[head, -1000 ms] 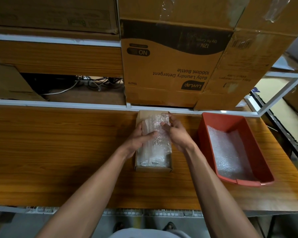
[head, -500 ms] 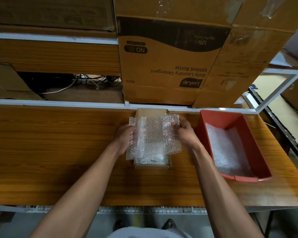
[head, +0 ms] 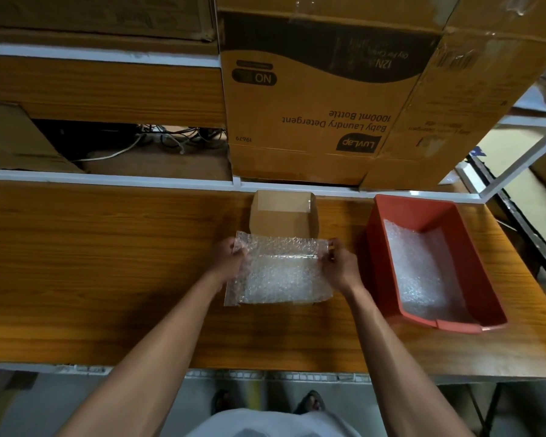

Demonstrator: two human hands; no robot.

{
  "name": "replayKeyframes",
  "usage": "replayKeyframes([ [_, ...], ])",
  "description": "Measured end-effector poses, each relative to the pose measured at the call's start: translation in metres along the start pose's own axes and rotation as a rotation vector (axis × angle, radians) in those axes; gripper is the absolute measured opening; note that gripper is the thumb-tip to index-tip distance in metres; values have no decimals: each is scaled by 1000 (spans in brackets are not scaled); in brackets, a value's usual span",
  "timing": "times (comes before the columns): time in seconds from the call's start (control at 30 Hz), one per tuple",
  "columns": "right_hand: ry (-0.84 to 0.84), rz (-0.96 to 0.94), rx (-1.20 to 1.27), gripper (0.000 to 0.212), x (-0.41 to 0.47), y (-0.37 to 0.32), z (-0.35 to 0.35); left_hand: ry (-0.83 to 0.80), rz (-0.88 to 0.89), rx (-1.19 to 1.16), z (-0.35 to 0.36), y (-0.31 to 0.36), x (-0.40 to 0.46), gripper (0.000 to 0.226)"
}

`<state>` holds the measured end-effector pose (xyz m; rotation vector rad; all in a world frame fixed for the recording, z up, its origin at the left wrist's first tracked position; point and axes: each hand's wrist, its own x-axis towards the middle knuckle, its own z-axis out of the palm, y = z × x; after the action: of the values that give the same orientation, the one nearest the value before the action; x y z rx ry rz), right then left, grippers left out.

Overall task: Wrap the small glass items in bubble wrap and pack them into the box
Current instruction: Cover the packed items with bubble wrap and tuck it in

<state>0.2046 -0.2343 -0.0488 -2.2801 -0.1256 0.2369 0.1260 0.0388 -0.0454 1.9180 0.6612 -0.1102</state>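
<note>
Bubble wrap sheet (head: 281, 272) stretched flat over near half of small cardboard box (head: 282, 212) at table (head: 108, 263) centre. Pinched at far corners by left hand (head: 229, 263) and right hand (head: 341, 268), fingers curled on edges. Red tray (head: 473, 247) with more wrap just right.

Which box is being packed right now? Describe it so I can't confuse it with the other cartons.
On the wooden table, left of the red tray, sits a small open cardboard box. A bubble wrap sheet held by the left hand and right hand covers its near half. Unlike the big printed cartons behind, it is plain, small and open-topped.
</note>
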Motion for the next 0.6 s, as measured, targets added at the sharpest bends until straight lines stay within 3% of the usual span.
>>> replayKeyframes([
  [0.2,105,-64,64,21,-4,21,15,106,8,41,8,-13,6,39],
  [0.4,242,-162,-213,29,-15,10,27,186,80,21,11,-16,7,40],
  [0.53,102,-479,-399,38,-28,3,53,227,91,44,17,-18,4,50],
  [0.6,22,-504,-461,41,-29,6,68,288,116,111,21,-17,-1,57],
])
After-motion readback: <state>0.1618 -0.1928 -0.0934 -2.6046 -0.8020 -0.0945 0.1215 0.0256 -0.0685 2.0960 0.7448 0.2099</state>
